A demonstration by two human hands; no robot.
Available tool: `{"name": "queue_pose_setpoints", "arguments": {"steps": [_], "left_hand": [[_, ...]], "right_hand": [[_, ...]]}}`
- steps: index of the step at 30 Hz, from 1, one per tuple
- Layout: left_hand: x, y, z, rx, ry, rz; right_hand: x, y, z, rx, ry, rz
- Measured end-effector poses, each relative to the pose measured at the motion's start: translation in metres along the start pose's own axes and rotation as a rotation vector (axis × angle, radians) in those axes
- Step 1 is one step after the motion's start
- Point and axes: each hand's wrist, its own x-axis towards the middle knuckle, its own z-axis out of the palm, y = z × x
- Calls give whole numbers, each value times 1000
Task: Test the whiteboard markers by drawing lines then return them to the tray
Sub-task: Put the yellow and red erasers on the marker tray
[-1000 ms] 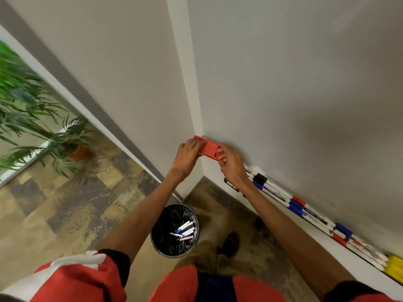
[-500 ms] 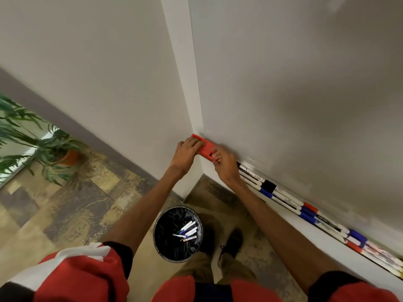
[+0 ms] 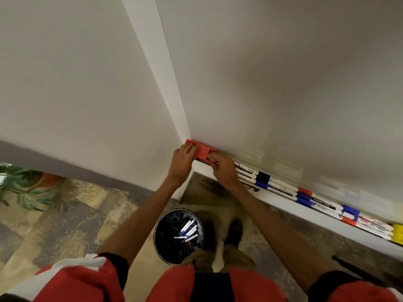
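The whiteboard (image 3: 283, 83) fills the right of the view, a smooth, matt pale sheet meeting a plain wall at the corner, with no test lines showing on the part in view. Below it runs the tray (image 3: 305, 211), a long white ledge, likely shaped so that round barrels cannot roll off. On the mottled stone-patterned floor stands a round bin (image 3: 157, 240) lined with glossy black plastic, holding several loose markers – probably the failed ones. The good markers (image 3: 283, 189) lie end to end in rows on the tray, slim white barrels with black, blue and red caps, none in hand. At the tray's corner end sits a red block (image 3: 202, 151), flat, rectangular and hard-edged with a notch, perhaps an eraser or holder. The left hand (image 3: 183, 160) curls its fingers over the block's left end to steady it, while the right hand (image 3: 222, 170) has bent fingers pinching its near right edge – it seems both are seating it in place.
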Motion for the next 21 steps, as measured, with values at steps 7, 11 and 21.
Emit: {"name": "queue_pose_setpoints", "arguments": {"steps": [7, 11, 21], "left_hand": [[-6, 13, 2, -71, 7, -61], [-11, 17, 2, -21, -9, -45], [-30, 65, 12, 55, 8, 18]], "right_hand": [[-9, 3, -10, -50, 7, 29], [-18, 3, -14, -80, 45, 46], [-40, -1, -34, -178, 167, 90]]}}
